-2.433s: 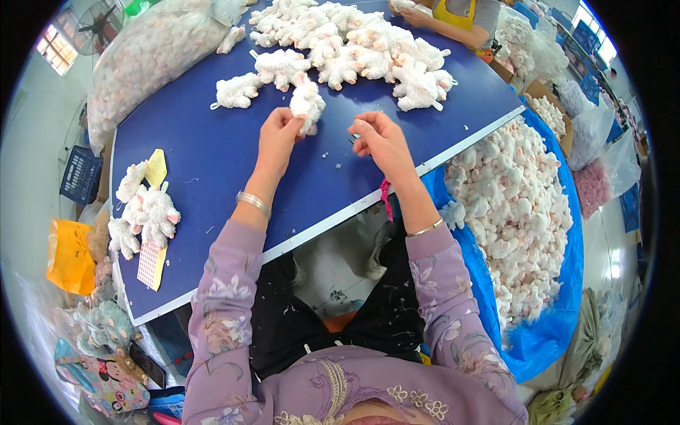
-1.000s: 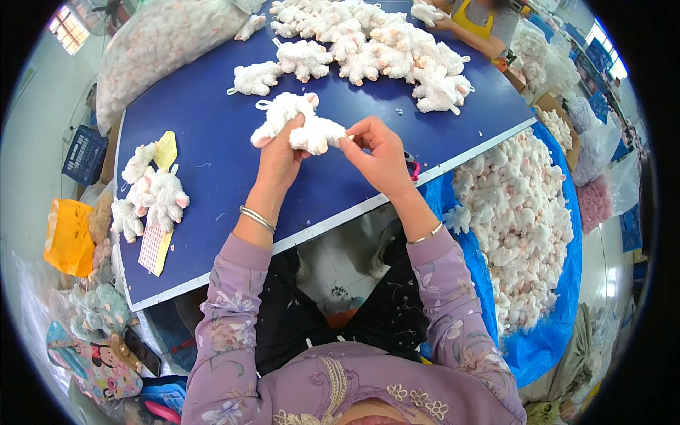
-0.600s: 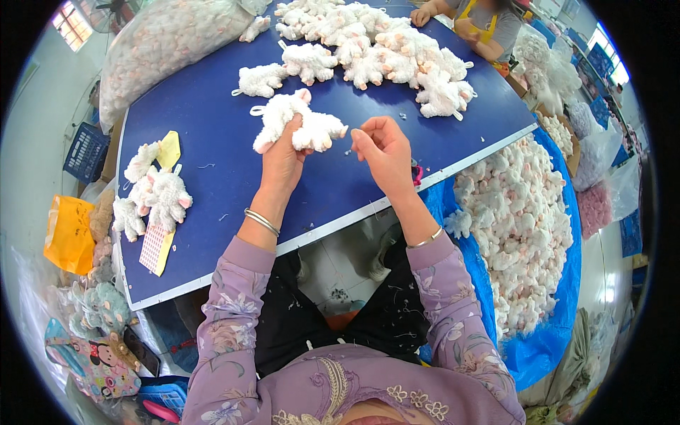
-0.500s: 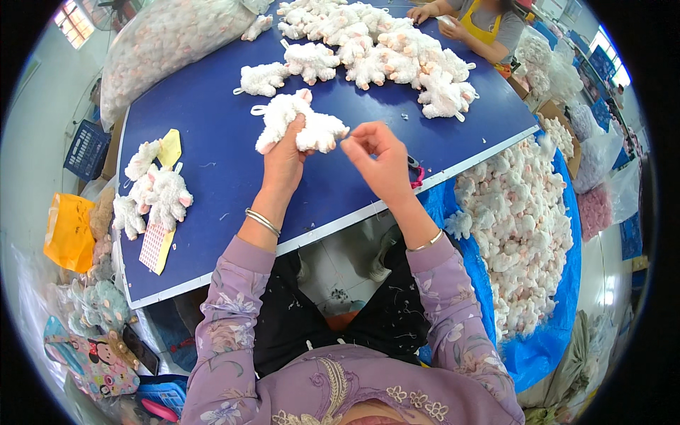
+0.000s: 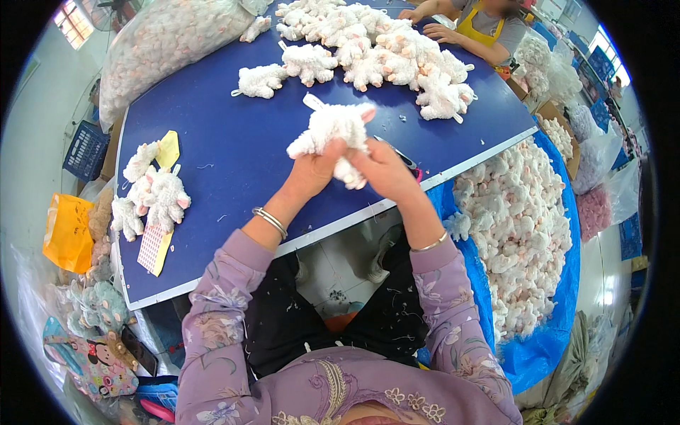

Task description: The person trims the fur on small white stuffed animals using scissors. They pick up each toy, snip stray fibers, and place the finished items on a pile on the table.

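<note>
A white fluffy plush toy with a pink ear and a white loop is held over the near part of the blue table. My left hand grips its underside, fingers partly hidden by the fur. My right hand is closed on the toy's right side, its fingertips partly hidden too. Just past my right hand lies a tool with pink handles, mostly covered by the hand. Farther back on the table, a heap of similar plush toys spreads out.
A few plush toys lie at left by a printed card. A blue sack full of white plush pieces stands right of my lap. A large clear bag bulges at the back left. A co-worker in a yellow apron sits across.
The plush toy has moved right and turned, its loop now pointing up. My right hand, apart from it before, now grips it. The co-worker's hands have lowered to the table.
</note>
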Demonstrator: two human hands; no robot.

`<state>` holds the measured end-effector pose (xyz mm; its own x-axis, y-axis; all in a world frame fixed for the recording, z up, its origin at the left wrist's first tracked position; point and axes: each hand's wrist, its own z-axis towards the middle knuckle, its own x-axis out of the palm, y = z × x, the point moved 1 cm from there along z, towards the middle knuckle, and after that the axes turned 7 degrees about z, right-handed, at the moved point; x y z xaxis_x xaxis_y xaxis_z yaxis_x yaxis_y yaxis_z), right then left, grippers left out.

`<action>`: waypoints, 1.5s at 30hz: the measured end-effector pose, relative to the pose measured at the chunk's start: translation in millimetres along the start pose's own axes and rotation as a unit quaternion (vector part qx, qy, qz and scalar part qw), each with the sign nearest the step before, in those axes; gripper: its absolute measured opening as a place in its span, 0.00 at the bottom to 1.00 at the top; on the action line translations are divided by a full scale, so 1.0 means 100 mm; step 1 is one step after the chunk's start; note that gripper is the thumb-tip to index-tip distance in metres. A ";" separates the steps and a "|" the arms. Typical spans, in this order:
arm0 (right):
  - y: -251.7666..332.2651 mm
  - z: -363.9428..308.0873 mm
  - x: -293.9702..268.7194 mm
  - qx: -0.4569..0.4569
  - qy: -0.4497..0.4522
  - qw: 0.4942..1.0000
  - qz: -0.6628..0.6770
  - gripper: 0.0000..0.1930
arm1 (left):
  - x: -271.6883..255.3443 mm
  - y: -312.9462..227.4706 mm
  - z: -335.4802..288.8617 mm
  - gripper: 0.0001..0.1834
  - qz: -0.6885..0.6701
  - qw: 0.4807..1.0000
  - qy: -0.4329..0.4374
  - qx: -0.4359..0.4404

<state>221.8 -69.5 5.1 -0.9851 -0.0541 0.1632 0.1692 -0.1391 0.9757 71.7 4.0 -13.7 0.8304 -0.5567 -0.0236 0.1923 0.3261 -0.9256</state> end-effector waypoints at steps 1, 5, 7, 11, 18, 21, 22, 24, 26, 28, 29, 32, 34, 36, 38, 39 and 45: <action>0.06 -0.02 -0.14 -0.026 -0.040 0.999 -0.003 0.14 | -0.06 -0.02 0.06 0.27 0.080 0.995 0.055 0.037; 0.77 -0.27 -0.70 -0.278 -0.026 0.844 0.458 0.34 | -0.40 -0.07 0.56 0.34 0.356 0.930 0.051 0.078; 0.94 -0.33 -0.67 -0.268 0.005 0.874 0.404 0.37 | -0.79 0.08 0.90 0.32 0.491 0.865 -0.047 0.088; 0.30 -0.04 -0.29 -0.098 0.071 0.970 0.211 0.27 | -1.40 0.54 1.31 0.31 0.675 0.716 -0.141 0.104; 0.08 0.02 0.10 0.007 0.015 1.000 -0.004 0.11 | -1.28 0.45 0.81 0.13 0.609 0.785 -0.107 -0.041; 0.00 0.08 0.07 0.021 -0.039 0.999 -0.025 0.13 | -1.08 0.28 0.45 0.04 0.370 0.912 -0.175 -0.012; -0.02 0.06 0.06 0.028 -0.063 0.997 -0.026 0.15 | -0.96 0.20 0.32 0.03 0.314 0.935 -0.164 -0.034; -0.03 0.07 0.09 0.032 -0.088 0.995 -0.036 0.19 | -0.73 0.07 0.14 0.05 0.098 0.980 -0.119 -0.124; -0.04 0.10 0.11 0.032 -0.078 0.996 -0.024 0.23 | -0.53 -0.01 0.02 0.09 -0.033 0.987 -0.093 -0.126; -0.08 0.14 0.10 0.026 -0.036 0.999 0.012 0.25 | -0.34 -0.18 -0.05 0.15 -0.125 0.975 -0.062 -0.172; -0.08 0.14 0.09 0.009 -0.024 0.999 0.022 0.25 | -0.31 -0.18 -0.06 0.17 -0.168 0.971 -0.038 -0.168; -0.06 0.12 0.07 0.016 -0.043 0.999 0.024 0.26 | -0.25 -0.18 -0.07 0.21 -0.251 0.955 -0.007 -0.156; -0.06 0.10 0.07 0.001 -0.057 0.998 0.035 0.25 | -0.18 -0.20 -0.07 0.23 -0.273 0.949 -0.010 -0.156; -0.06 0.09 0.08 -0.015 -0.077 0.994 0.073 0.24 | -0.11 -0.23 -0.10 0.26 -0.279 0.947 -0.023 -0.160; -0.06 0.08 0.09 -0.030 -0.101 0.985 0.135 0.23 | -0.06 -0.16 -0.10 0.26 -0.227 0.961 -0.005 -0.160; -0.06 0.14 0.05 -0.113 -0.142 0.982 0.060 0.22 | -0.05 -0.13 -0.09 0.26 -0.201 0.967 0.004 -0.159; 0.08 0.08 -0.07 -0.122 -0.236 0.964 -0.012 0.18 | -0.12 -0.12 -0.05 0.24 -0.214 0.952 0.086 -0.199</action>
<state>230.2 -62.4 12.9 -0.8830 0.3997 0.2462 0.0923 -0.3664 0.9259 56.6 2.5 -4.3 0.6160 -0.7012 0.3589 0.2522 -0.2561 -0.9332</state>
